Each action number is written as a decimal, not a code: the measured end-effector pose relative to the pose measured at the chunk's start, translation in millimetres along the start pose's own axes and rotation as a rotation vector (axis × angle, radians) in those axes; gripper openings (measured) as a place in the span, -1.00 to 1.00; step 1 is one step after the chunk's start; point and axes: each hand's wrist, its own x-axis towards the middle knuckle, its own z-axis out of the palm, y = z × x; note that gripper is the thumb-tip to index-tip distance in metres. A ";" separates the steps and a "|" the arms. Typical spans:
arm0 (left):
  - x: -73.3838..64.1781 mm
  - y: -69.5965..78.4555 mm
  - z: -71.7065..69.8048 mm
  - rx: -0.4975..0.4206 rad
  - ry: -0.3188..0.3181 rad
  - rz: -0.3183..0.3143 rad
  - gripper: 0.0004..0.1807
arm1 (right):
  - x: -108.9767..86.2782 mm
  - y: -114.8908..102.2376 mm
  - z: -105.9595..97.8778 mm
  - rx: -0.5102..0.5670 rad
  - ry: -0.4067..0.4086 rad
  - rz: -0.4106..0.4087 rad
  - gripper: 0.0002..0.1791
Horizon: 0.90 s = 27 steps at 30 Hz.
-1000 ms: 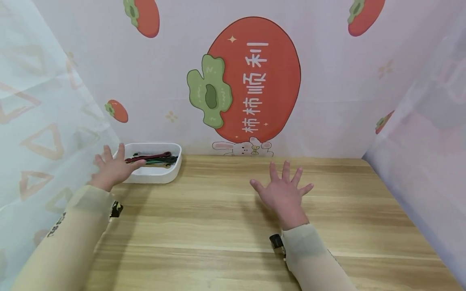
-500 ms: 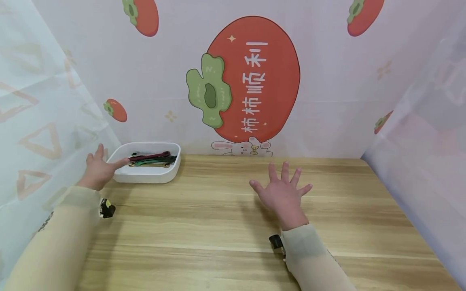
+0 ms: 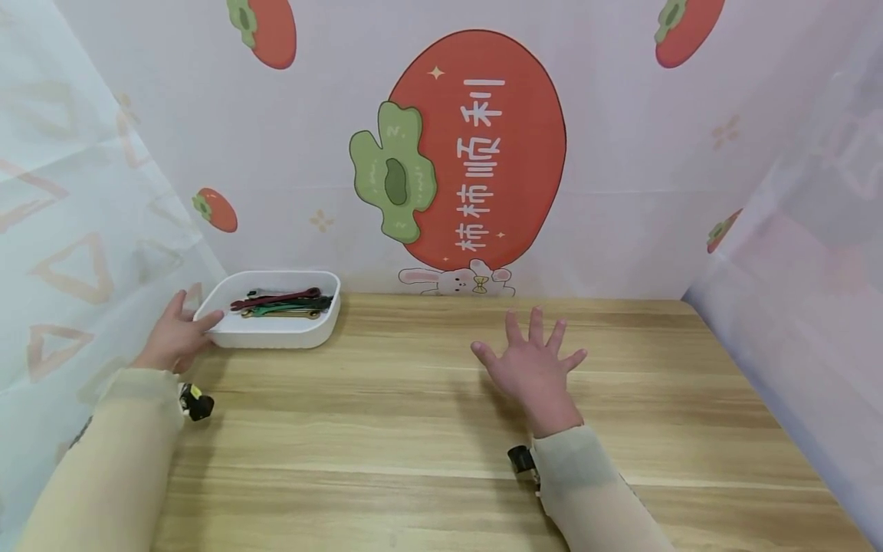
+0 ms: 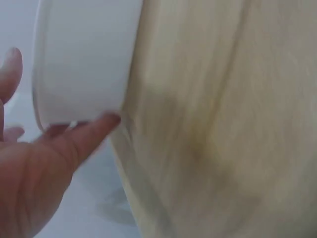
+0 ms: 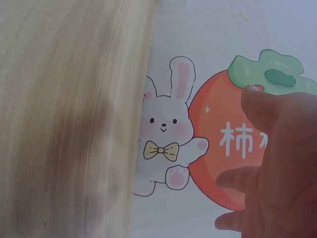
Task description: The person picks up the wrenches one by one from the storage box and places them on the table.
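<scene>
A white plastic tray (image 3: pixel 276 338) stands at the back left of the wooden table, with several small coloured wrenches (image 3: pixel 286 303) lying in it, among them red, green and gold ones. My left hand (image 3: pixel 172 337) is at the tray's left end, its thumb beside the rim. In the left wrist view, a straight digit (image 4: pixel 91 136) reaches along the tray's lower corner and appears to touch it; the other fingers are spread to the left. My right hand (image 3: pixel 533 372) is held over the table with its fingers spread and holds nothing.
The wooden tabletop (image 3: pixel 386 429) runs between fabric side walls, the left one (image 3: pixel 62 253) close beside my left arm. A printed backdrop (image 3: pixel 614 153) with persimmons and a rabbit rises behind the table. Small black wrist cameras sit below both sleeves.
My left hand has moved left and down from over the tray to its left end, uncovering the wrenches. The tray and my right hand have stayed almost in place.
</scene>
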 end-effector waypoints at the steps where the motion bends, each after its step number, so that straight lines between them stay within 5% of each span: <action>1: 0.0 -3.1 -2.1 0.007 -0.016 0.003 0.10 | 0.1 -0.3 0.3 0.003 -0.003 0.000 0.09; 7: -1.4 -13.3 -10.9 -0.007 -0.109 -0.057 -0.01 | 1.9 -0.7 3.6 0.008 -0.024 -0.002 0.07; 12: -0.2 -14.7 -12.0 -0.013 -0.116 -0.088 0.02 | 2.8 -0.3 4.9 0.012 -0.028 -0.004 0.06; 19: -3.3 -12.9 -8.6 -0.170 -0.148 -0.086 0.01 | 2.4 0.1 2.6 0.029 -0.037 0.001 0.05; 27: -9.2 -8.9 -6.4 -0.217 -0.160 -0.101 0.04 | 2.1 0.2 0.0 0.028 -0.030 0.001 0.04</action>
